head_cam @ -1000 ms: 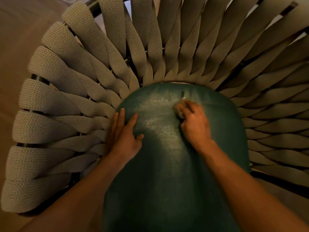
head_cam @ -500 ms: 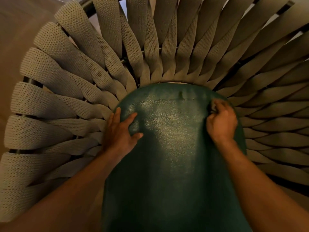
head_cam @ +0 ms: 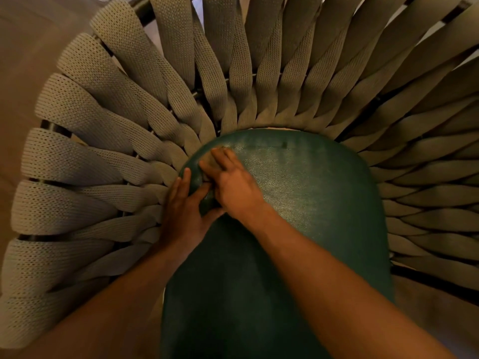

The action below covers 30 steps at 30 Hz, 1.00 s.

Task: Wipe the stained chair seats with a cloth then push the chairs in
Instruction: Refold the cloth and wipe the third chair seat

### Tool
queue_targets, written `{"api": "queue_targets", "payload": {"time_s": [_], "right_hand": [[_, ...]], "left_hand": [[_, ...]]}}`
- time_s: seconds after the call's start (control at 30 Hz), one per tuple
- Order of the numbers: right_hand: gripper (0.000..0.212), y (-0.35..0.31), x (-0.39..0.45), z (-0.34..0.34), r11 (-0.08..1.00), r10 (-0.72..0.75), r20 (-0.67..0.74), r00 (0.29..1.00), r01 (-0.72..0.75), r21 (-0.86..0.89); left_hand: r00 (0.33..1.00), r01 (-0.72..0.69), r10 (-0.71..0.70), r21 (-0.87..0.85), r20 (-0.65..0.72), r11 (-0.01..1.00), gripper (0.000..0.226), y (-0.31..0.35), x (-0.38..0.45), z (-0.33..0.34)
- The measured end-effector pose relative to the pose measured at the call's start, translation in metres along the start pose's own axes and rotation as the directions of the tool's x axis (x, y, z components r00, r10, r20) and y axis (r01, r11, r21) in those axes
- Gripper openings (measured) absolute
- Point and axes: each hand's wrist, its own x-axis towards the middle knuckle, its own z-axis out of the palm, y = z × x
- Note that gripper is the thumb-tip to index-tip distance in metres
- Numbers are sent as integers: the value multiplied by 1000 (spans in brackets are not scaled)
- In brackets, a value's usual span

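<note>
A dark green leather chair seat (head_cam: 298,203) fills the middle of the head view, ringed by a backrest of woven beige straps (head_cam: 124,104). My right hand (head_cam: 233,185) reaches across to the seat's back left corner. It grips a small beige cloth (head_cam: 210,163) and presses it onto the leather; only a bit of the cloth shows between the fingers. My left hand (head_cam: 182,213) rests flat on the seat's left edge just beside it, fingers straight, its thumb under the right hand. A small dark mark (head_cam: 284,144) sits near the seat's back edge.
The strap backrest curves closely round the seat on the left, back and right. Dark metal frame tubes (head_cam: 141,7) show between the straps. Bare tan floor (head_cam: 23,60) lies to the left of the chair.
My right hand has swept the cloth from the seat's right edge across to its back left corner, ending next to my left hand. The left hand has stayed on the left edge.
</note>
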Motion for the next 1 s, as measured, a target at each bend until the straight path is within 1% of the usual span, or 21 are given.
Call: {"api": "queue_targets", "payload": {"time_s": [0.07,0.13,0.2,0.3,0.37,0.43,0.5,0.57,0.67,0.73,0.77,0.8,0.9,1.0], "right_hand": [[55,11,-2,-2,1000,-19,-35,999,18,-26],[55,24,-3,-5,997,-9,-26,1000,6,-83],[59,42,-8,-12,989,62,-29,998,-66,-131],[65,79,-25,-26,964,226,-83,971,-235,-126],[59,108,-41,-33,930,328,-139,934,-345,-125],[53,138,-65,-39,881,423,-213,881,-455,-130],[54,161,-92,-44,819,515,-251,820,-557,-137],[58,173,-111,-48,756,605,-269,749,-647,-100],[60,166,-104,-46,713,679,-297,671,-700,50],[59,145,-82,-39,705,701,-300,647,-690,162],[61,130,-71,-34,717,694,-283,662,-671,189],[64,111,-61,-27,745,666,-269,696,-637,196],[70,44,-49,2,880,474,-262,841,-439,182],[71,-12,-71,30,956,279,-198,940,-253,150]], "left_hand": [[1000,13,-14,33,26,999,74,0,1,0],[999,11,-13,36,48,999,75,0,1,-2],[997,14,-15,18,70,1000,75,2,0,-5],[998,13,-14,10,67,1000,74,3,-3,-6],[999,-4,3,20,45,1000,73,2,-5,-4],[999,-15,14,29,29,999,72,2,-6,-3],[1000,-6,6,12,11,1000,71,5,-9,-1],[999,10,-11,-25,-41,1000,66,8,-15,2],[995,47,-51,-53,-81,997,63,10,-35,9],[994,86,-89,-54,-62,995,66,10,-50,15],[993,107,-110,-55,-54,993,68,10,-58,16],[991,123,-126,-59,-49,991,68,10,-65,18],[988,139,-143,-71,-57,988,61,8,-86,21],[987,135,-141,-76,-79,988,55,1,-107,26]]}}
